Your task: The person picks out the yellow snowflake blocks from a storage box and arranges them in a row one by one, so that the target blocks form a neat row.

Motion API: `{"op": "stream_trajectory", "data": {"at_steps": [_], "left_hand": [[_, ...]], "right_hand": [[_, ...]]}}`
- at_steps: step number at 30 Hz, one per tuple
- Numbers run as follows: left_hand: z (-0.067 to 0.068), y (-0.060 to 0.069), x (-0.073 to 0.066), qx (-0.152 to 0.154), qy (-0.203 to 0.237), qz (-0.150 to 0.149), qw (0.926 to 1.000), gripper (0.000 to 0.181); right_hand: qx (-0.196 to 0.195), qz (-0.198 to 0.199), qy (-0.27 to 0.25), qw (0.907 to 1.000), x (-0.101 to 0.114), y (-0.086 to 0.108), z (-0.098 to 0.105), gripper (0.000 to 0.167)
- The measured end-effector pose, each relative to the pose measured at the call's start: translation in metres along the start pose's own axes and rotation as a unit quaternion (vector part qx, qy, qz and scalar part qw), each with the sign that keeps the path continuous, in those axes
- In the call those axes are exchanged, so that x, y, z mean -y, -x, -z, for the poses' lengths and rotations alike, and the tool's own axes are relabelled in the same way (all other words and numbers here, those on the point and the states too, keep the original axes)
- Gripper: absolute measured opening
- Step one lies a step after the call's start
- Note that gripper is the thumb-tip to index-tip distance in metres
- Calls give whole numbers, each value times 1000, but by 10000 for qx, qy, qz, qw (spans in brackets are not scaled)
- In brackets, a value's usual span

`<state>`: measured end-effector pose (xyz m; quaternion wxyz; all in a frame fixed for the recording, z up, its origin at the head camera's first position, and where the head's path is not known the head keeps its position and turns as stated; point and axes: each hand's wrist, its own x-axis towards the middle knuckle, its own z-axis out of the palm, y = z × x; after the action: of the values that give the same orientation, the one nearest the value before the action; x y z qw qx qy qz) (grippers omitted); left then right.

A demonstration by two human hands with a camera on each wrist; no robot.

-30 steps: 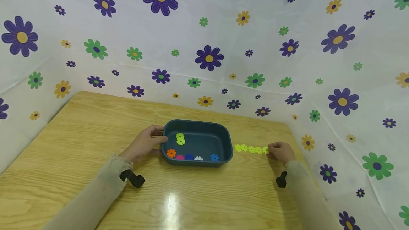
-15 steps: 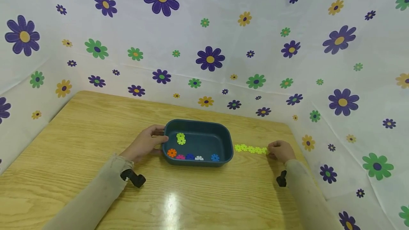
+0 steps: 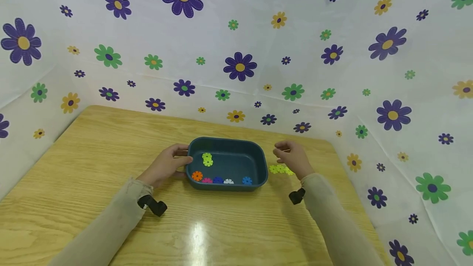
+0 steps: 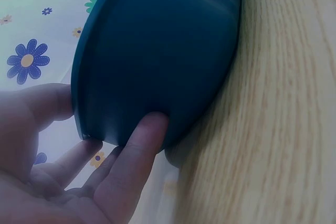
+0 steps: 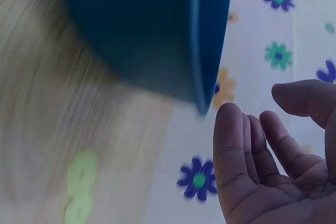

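A dark blue-green plastic tub (image 3: 230, 187) stands on the table. My left hand (image 3: 168, 165) grips its left end; in the left wrist view, the fingers (image 4: 144, 140) press against the tub's outer wall (image 4: 157, 51). Just off the tub's right end, my right hand (image 3: 293, 159) hovers with loosely bent fingers and nothing between them. Below it lies a row of linked yellow notched discs (image 3: 280, 169), its right part hidden by the hand. Inside the tub are two joined yellow discs (image 3: 207, 159) and an orange disc (image 3: 197, 176).
Along the tub's near inner wall lie a pink disc (image 3: 207, 181), a dark blue disc (image 3: 218, 180), a white disc (image 3: 228, 181) and a lighter blue disc (image 3: 247, 180). The wooden table (image 3: 229, 225) meets a flower-patterned sheet (image 3: 207, 36) at the back and sides.
My right hand has let go of the yellow row's right end and moved left and up toward the tub. The left hand and tub have stayed in place.
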<state>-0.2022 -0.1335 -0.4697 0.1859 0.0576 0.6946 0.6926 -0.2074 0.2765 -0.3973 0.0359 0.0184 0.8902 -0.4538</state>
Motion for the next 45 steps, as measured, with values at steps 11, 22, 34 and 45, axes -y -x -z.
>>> {"op": "stream_trajectory", "data": {"at_steps": [11,22,34,45], "left_hand": [[0,1,0,-87,-95,15,9999,54],[-3,1,-4,36,33,26,10000,57],[-2,2,-2,18,90,122,9999,55],[-1,4,-4,21,121,60,9999,56]], "right_hand": [[623,520,15,9967,54,-4,-106,24],[1362,501,300,9890,61,-10,-159,26],[1584,312,576,9852,70,-11,-170,22],[1570,421,1684,9722,73,-19,-178,38]]}}
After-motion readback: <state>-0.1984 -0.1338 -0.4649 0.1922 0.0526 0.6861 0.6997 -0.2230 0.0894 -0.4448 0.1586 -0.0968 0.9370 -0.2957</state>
